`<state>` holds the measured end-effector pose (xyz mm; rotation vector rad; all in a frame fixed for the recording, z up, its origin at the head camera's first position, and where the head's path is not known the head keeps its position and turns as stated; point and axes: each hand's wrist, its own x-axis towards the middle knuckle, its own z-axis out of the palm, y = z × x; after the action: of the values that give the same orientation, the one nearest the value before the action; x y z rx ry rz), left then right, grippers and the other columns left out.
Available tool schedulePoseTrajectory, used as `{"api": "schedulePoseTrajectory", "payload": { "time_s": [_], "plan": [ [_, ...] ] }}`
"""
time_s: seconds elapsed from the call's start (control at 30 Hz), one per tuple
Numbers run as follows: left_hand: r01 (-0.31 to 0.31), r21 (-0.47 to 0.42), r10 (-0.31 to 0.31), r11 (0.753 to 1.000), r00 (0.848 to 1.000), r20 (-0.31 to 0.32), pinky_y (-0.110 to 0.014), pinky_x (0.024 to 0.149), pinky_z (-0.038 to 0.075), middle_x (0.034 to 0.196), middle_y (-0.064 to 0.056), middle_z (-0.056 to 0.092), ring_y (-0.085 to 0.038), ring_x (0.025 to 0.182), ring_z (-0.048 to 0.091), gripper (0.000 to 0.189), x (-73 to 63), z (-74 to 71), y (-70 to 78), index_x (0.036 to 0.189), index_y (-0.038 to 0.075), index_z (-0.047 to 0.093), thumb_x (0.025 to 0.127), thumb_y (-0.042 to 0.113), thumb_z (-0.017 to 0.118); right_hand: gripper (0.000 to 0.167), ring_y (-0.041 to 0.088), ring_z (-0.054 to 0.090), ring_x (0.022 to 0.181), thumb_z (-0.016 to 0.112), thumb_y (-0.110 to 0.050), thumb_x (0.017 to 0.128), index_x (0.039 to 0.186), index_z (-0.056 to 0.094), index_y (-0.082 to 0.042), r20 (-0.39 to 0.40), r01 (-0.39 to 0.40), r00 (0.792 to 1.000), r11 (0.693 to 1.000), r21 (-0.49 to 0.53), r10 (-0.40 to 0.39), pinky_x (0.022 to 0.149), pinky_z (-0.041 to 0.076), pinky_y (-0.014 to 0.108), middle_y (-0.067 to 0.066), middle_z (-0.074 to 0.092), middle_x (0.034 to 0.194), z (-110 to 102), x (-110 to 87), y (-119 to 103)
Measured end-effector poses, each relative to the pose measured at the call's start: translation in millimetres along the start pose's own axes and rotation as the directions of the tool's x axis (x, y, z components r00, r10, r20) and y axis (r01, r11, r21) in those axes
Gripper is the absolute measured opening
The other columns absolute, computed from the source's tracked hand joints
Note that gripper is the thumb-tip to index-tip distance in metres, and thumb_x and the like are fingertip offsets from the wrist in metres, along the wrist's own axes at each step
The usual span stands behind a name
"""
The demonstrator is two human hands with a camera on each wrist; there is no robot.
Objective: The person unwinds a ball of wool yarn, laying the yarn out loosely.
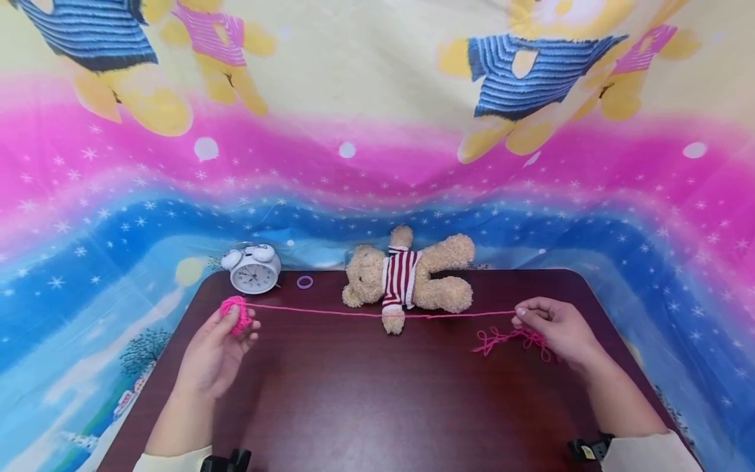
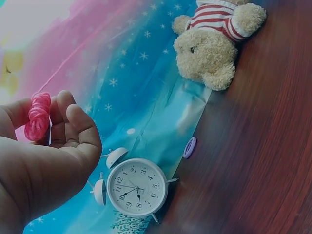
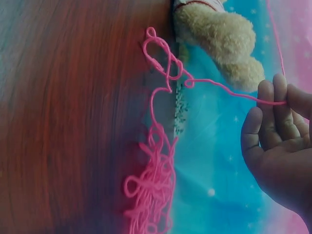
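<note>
My left hand (image 1: 217, 357) holds a small wound bundle of pink yarn (image 1: 237, 316) between thumb and fingers, above the table's left side. From it a strand (image 1: 318, 310) runs nearly straight across to my right hand (image 1: 557, 331), whose thumb and fingertips pinch it. Past that pinch the strand drops to a loose, looped heap of pink yarn (image 3: 153, 190) on the table, partly behind the right hand in the head view. In the left wrist view the bundle (image 2: 38, 116) sits between thumb and fingers, with the other fingers curled beside it.
A teddy bear (image 1: 401, 282) in a red-and-white striped shirt lies at the table's back; the strand passes across its near arm. A white twin-bell alarm clock (image 1: 254, 272) and a purple ring (image 1: 305, 282) are left of it. A printed cloth (image 1: 366, 177) hangs behind the dark table (image 1: 366, 393).
</note>
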<state>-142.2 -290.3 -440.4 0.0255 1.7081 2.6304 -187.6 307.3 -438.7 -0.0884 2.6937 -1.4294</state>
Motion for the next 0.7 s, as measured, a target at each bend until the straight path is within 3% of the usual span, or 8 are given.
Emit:
{"api": "schedulePoseTrajectory", "payload": {
  "time_s": [0.23, 0.7],
  "plan": [
    [-0.002, -0.045, 0.002, 0.999, 1.000, -0.003, -0.024, 0.086, 0.055, 0.108, 0.003, 0.067, -0.012, 0.099, 0.067, 0.022, -0.9, -6.4, -1.2, 0.129, 0.018, 0.060, 0.112, 0.024, 0.048, 0.049, 0.022, 0.073, 0.105, 0.059, -0.046, 0.105, 0.127, 0.067, -0.002, -0.019, 0.010, 1.000, 1.000, -0.028, -0.011, 0.082, 0.055, 0.020, 0.016, 0.076, 0.109, -14.5, -6.1, 12.1],
    [-0.024, -0.108, 0.025, 0.994, 1.000, 0.010, -0.022, 0.085, 0.056, 0.111, 0.000, 0.071, -0.012, 0.098, 0.067, 0.026, -1.0, -9.6, -0.8, 0.130, 0.013, 0.063, 0.111, 0.024, 0.048, 0.054, 0.007, 0.072, 0.099, 0.059, -0.045, 0.105, 0.132, 0.061, 0.003, -0.035, -0.069, 0.997, 0.997, 0.034, 0.070, 0.082, 0.055, 0.017, 0.010, 0.077, 0.109, -43.6, -9.4, 43.2]
  ]
}}
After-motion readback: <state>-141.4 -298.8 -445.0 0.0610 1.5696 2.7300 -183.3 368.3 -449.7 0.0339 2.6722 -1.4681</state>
